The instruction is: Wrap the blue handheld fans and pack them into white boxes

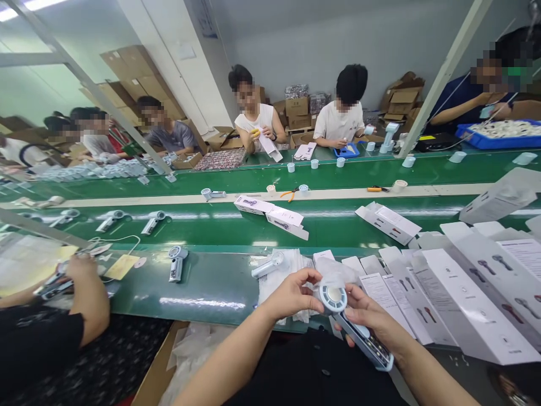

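Note:
A light blue handheld fan (363,338) is held in front of my body, its round head up and left, its handle slanting down to the right. My right hand (372,313) is closed around the upper handle. Near the fan's head, my left hand (298,293) pinches a clear plastic bag (333,272) that lies behind the head. Beyond my left hand another light blue fan (268,265) rests on a stack of clear bags (291,259) on the green bench.
White printed boxes (477,299) crowd the right side. One fan (176,264) lies on the green bench (211,287) to the left, near a co-worker's arm (87,293). More boxes (270,214) and fans lie on the belt. Several people work across it.

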Available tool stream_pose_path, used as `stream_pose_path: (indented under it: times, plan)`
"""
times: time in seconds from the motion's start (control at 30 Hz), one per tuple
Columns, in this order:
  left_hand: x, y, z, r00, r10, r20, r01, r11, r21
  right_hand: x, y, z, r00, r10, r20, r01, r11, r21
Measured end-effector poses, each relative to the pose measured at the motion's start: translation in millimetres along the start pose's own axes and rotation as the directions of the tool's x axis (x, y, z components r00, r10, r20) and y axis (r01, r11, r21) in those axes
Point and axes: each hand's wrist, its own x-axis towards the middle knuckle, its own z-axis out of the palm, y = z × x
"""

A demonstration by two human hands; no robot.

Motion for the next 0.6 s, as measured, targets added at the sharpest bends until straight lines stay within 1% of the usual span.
stream_pose_path:
  times: [0.1,0.17,0.2,0.23,0.27,0.3,0.33,0.37,0.4,0.43,0.5,0.53,0.6]
  plan:
    - [3.5,0.2,-0.2,0.997,-0.032,0.075,0.039,0.995,-0.093,-2.6,3.9,0.7,0.998,0.046,0.051,-0.047,0.999,0.015]
    - [3.1,-3.3,0.8,0.996,-0.060,0.066,0.068,0.991,-0.118,-6.5,6.8,-1.5,0.996,0.053,0.078,-0.059,0.995,0.084]
    - [2.6,-5.1,1.7,0.997,-0.065,0.029,0.068,0.992,-0.109,-9.8,7.6,-3.6,0.997,0.040,0.067,-0.048,0.990,0.131]
    - [2.0,-6.2,3.0,0.998,-0.055,-0.036,0.052,0.995,-0.081,-14.1,7.7,-6.3,0.999,0.021,0.036,-0.027,0.983,0.179]
    - [1.2,-5.8,4.9,0.992,-0.031,-0.124,0.027,0.999,-0.035,-19.3,7.2,-9.2,1.000,0.001,-0.003,0.000,0.975,0.222]
    - [0.3,-3.8,7.5,0.976,-0.001,-0.219,0.006,1.000,0.025,-25.3,6.0,-12.1,1.000,-0.015,-0.026,0.022,0.966,0.256]
    - [-0.7,-0.1,10.9,0.952,0.032,-0.306,-0.005,0.996,0.088,-31.4,4.4,-14.6,0.999,-0.029,-0.019,0.034,0.959,0.282]
    - [-1.9,4.9,15.2,0.929,0.066,-0.365,-0.012,0.989,0.150,-37.0,2.5,-16.2,0.999,-0.041,0.015,0.035,0.953,0.302]
    - [-3.1,10.6,20.2,0.918,0.098,-0.384,-0.020,0.979,0.203,-41.4,0.8,-16.7,0.997,-0.047,0.062,0.025,0.949,0.314]
    - [-4.1,16.4,25.8,0.921,0.124,-0.368,-0.033,0.969,0.243,-44.0,-0.7,-15.9,0.992,-0.049,0.113,0.011,0.948,0.319]
    - [-5.4,24.9,37.1,0.953,0.132,-0.272,-0.059,0.964,0.258,-42.5,-2.0,-10.7,0.983,-0.042,0.177,-0.016,0.950,0.312]
    - [-5.5,26.7,41.9,0.969,0.102,-0.225,-0.053,0.976,0.213,-38.7,-1.8,-7.1,0.981,-0.032,0.192,-0.028,0.953,0.303]
    - [-4.8,25.2,47.9,0.985,-0.010,-0.170,0.015,1.000,0.026,-27.8,0.2,-0.3,0.975,-0.027,0.220,-0.035,0.961,0.274]
